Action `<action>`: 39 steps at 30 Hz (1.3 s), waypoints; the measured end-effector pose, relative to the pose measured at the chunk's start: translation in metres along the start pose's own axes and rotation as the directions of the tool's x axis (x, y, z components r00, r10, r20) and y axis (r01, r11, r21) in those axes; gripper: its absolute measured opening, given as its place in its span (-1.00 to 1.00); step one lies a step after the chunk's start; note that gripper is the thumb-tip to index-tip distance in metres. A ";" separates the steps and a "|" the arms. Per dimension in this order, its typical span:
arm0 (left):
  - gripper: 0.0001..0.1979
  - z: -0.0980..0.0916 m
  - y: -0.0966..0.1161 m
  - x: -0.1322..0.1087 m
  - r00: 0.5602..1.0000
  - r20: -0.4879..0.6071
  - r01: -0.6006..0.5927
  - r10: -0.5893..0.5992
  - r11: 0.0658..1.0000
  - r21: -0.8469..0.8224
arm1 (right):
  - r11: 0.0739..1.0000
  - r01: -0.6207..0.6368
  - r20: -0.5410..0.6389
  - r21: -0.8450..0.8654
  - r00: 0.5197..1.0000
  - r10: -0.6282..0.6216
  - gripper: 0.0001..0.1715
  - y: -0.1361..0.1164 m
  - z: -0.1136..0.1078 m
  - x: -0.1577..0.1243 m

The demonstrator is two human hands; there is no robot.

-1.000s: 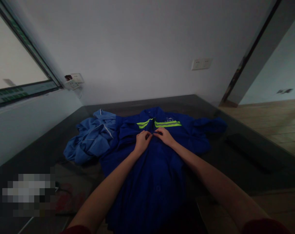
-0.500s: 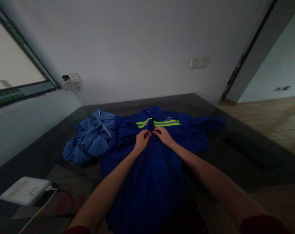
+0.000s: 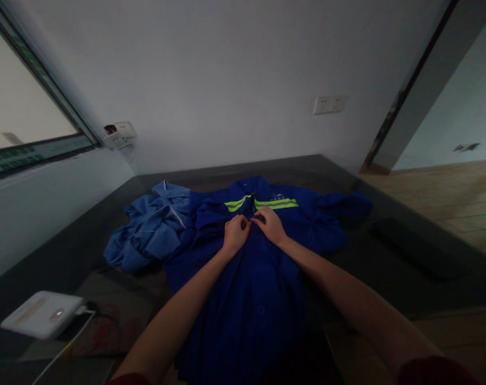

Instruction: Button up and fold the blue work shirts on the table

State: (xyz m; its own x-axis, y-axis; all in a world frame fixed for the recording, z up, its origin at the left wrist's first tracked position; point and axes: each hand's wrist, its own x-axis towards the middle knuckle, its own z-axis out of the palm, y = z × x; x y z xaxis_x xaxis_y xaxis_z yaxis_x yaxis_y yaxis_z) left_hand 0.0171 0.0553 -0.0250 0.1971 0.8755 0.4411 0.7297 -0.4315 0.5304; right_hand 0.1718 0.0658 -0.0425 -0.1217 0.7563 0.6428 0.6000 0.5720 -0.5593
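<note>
A dark blue work jacket (image 3: 267, 283) with yellow-green reflective bands across the chest lies front up, collar toward the wall. My left hand (image 3: 236, 233) pinches the jacket at its front opening, just below the chest band. Close beside it, my right hand (image 3: 270, 224) is closed on the other side of the same opening. The fingertips of both hands nearly meet. Whatever small part of the front edge lies between them is hidden by the fingers. The jacket's lower part hangs toward me over the near side of the table.
A crumpled lighter blue garment (image 3: 146, 230) lies left of the jacket on the dark table (image 3: 307, 166). At the near left sits a white box-shaped device (image 3: 46, 314) with a cable (image 3: 64, 347). A flat black object (image 3: 415, 248) lies on the right. Wall sockets (image 3: 330, 104) are behind.
Both hands stay at the front opening, with the fingers shifting slightly and curling closer together. The jacket and the other things remain in place.
</note>
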 end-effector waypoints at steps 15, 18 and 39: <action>-0.83 0.003 -0.007 0.001 0.983 0.026 0.181 -0.184 0.916 -0.358 | 0.983 0.155 0.196 -0.098 0.971 -0.134 -0.86 -0.013 -0.007 -0.001; -0.83 0.003 -0.009 0.001 0.982 0.022 0.181 -0.187 0.907 -0.379 | 0.976 0.184 0.221 -0.118 0.963 -0.155 -0.86 -0.016 -0.009 -0.001; -0.79 0.005 -0.009 0.001 0.999 -0.009 0.044 -0.049 0.960 -0.277 | 0.996 0.058 0.168 -0.070 0.985 -0.046 -0.85 0.002 -0.002 0.001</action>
State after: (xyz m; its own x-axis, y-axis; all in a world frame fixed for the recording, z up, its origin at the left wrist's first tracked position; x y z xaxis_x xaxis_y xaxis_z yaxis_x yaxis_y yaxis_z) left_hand 0.0140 0.0612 -0.0327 0.1552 0.8935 0.4213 0.5282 -0.4354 0.7290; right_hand 0.1745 0.0673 -0.0416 -0.2799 0.7718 0.5710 0.6456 0.5915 -0.4830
